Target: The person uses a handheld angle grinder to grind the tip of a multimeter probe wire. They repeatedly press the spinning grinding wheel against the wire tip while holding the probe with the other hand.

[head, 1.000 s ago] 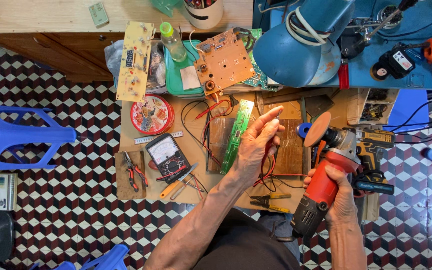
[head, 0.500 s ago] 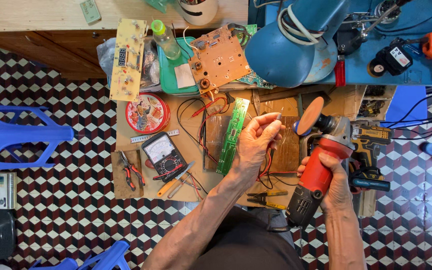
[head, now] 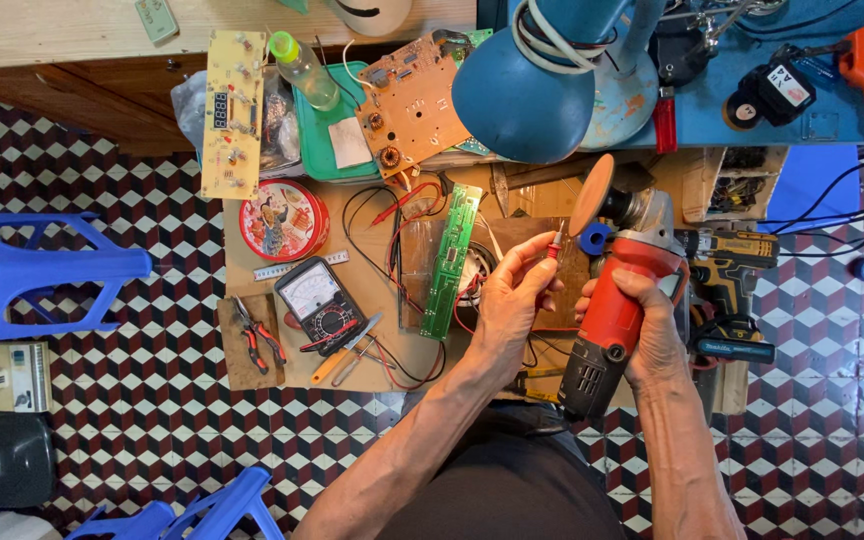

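My right hand [head: 652, 335] grips the red body of an angle grinder [head: 612, 300] whose tan sanding disc [head: 592, 195] points away from me. My left hand [head: 512, 300] pinches a thin red multimeter probe [head: 555, 243] with its tip raised close to the disc's edge. A red lead runs from the probe back over the board. A long green circuit board [head: 449, 260] lies just left of my left hand, and an analog multimeter [head: 320, 300] sits further left.
On the low board lie a round red tin [head: 282, 220], pliers [head: 257, 335], a yellow circuit board [head: 227, 115], an orange circuit board [head: 407, 100] and a cordless drill [head: 727, 270]. A blue lamp shade [head: 522, 95] hangs over the back. Blue stool [head: 32, 275] at left.
My left hand lifted off the green board with the probe and moved right toward the disc. The grinder swung up and left, closer to that hand.
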